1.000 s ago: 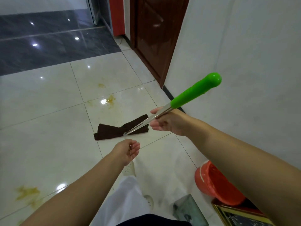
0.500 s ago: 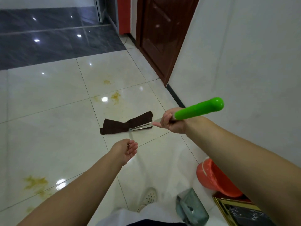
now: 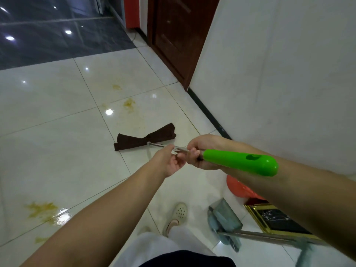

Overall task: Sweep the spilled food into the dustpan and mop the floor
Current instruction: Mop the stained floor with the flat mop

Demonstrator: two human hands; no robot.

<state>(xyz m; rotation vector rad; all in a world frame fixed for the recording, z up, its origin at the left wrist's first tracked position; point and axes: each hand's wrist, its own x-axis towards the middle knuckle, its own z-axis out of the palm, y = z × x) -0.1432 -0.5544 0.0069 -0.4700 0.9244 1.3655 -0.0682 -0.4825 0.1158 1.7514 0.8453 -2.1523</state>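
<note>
Mopping is the step in hand: the mop's green grip (image 3: 240, 162) is clenched in the right hand (image 3: 200, 151), while the left hand (image 3: 169, 160), fingers relaxed, reaches the steel shaft. Ahead of the fingers, the brown mop cloth (image 3: 144, 137) lies short of the yellow stains (image 3: 128, 103), so a forward push is called for.

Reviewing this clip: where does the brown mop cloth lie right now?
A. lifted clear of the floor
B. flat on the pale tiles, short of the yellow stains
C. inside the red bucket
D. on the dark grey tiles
B: the mop cloth lies flat on the pale floor, with the nearest yellow stain beyond it; the right hand grips the mop handle.
</note>
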